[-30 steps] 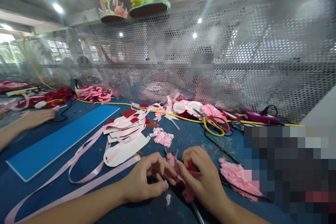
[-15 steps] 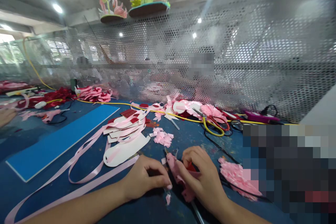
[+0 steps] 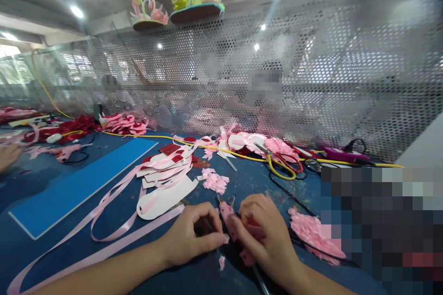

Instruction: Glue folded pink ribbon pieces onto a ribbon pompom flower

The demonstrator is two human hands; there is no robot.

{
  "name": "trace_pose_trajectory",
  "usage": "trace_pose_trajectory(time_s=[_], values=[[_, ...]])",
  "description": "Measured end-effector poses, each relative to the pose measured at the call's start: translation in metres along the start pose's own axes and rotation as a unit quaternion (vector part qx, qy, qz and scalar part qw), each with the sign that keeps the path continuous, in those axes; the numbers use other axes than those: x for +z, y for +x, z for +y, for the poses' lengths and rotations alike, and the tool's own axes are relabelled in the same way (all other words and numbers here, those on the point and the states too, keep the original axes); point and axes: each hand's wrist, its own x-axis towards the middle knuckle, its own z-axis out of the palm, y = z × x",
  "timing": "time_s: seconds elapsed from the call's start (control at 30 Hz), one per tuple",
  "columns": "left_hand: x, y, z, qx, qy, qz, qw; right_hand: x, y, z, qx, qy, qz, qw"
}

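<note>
My left hand [image 3: 192, 238] rests on the blue table near the front edge, fingers curled in a pinch on a small pale scrap at the tip. My right hand [image 3: 266, 235] is closed round a pink tool [image 3: 229, 218] with red bits behind it; a dark rod runs down from the hand. The two hands nearly touch. A tiny pink scrap [image 3: 221, 262] lies just below them.
Long pink ribbon [image 3: 104, 214] loops left of my hands, by white card cut-outs [image 3: 166, 193] and a blue board [image 3: 74, 184]. Yellow-handled scissors [image 3: 282, 166] and pink petal heaps [image 3: 313, 233] lie right. Another person's hand [image 3: 7, 156] shows far left. A perforated metal screen [image 3: 242, 78] backs the table.
My left fingers closed from a loose curl into a pinch beside the pink tool. The other person's arm drew back to the far left edge.
</note>
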Motion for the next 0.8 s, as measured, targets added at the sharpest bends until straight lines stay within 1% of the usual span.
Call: trace_pose_trajectory(time_s=[0.1,0.17,0.3,0.4,0.47,0.5,0.57,0.63,0.67,0.73,0.8], values=[[-0.001,0.001,0.000,0.000,-0.008,0.021,1.000,-0.001,0.000,-0.006,-0.063,0.004,-0.025,0.998],[-0.001,0.002,0.000,0.002,-0.007,0.021,1.000,0.000,0.001,-0.009,-0.086,0.011,-0.053,0.995],[-0.001,0.003,-0.001,-0.019,0.011,0.005,1.000,0.003,0.000,-0.010,-0.104,0.022,-0.119,0.987],[-0.002,0.002,-0.002,-0.017,0.005,-0.008,1.000,0.005,-0.002,-0.008,-0.117,0.020,-0.129,0.985],[-0.002,0.001,-0.001,0.009,-0.007,-0.008,1.000,0.004,-0.002,-0.007,-0.118,0.020,-0.128,0.984],[-0.002,0.001,-0.001,0.024,-0.009,0.008,1.000,0.004,-0.002,-0.007,-0.115,0.019,-0.131,0.985],[-0.003,0.002,-0.001,0.038,0.005,0.076,0.996,0.002,-0.001,-0.008,-0.108,0.017,-0.137,0.984],[-0.004,0.004,-0.001,0.024,0.030,0.156,0.987,0.001,0.000,-0.009,-0.104,0.018,-0.147,0.984],[-0.005,0.006,-0.002,0.013,0.039,0.184,0.982,0.000,0.001,-0.010,-0.104,0.020,-0.147,0.983],[-0.007,0.008,-0.003,-0.006,0.044,0.207,0.977,-0.001,0.002,-0.011,-0.105,0.024,-0.147,0.983],[-0.009,0.011,-0.005,-0.017,0.056,0.209,0.976,-0.002,0.002,-0.010,-0.107,0.028,-0.147,0.983]])
